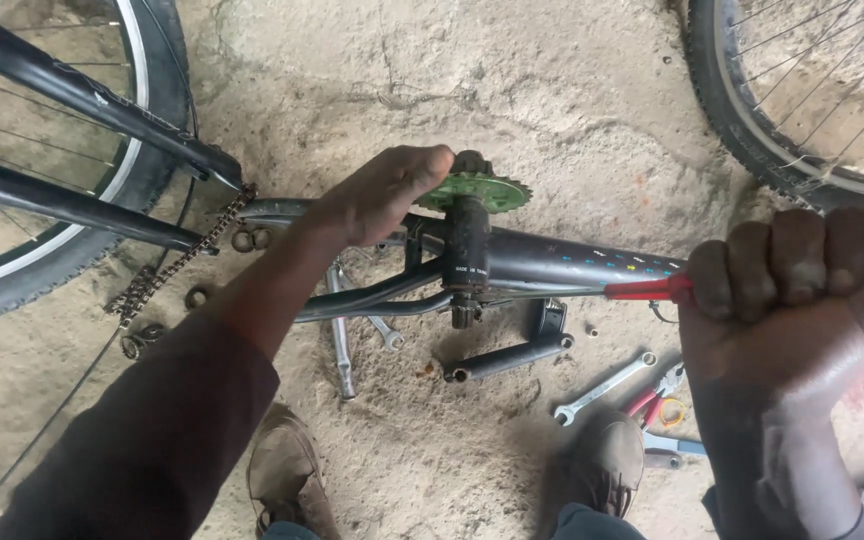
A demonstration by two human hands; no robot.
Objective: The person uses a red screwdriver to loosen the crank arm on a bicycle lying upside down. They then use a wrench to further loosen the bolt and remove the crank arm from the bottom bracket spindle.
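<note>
Two bicycle wheels (62,150) frame the concrete floor, one at the upper left and another at the upper right. Between them lies a dark bike frame (552,258), its wide tube marked with a row of small coloured dots and a thin white label band on the upright shell. At the top of that shell sits a green toothed sprocket (474,189). The left hand (382,190) lies curled over the frame beside the sprocket, fingertips just touching it. The right hand (792,290) is clenched into a tight fist around a red-handled tool (647,290) pointing at the frame. A black crank arm (507,357), spanners (604,386) and a loose chain (177,262) lie scattered below.
</note>
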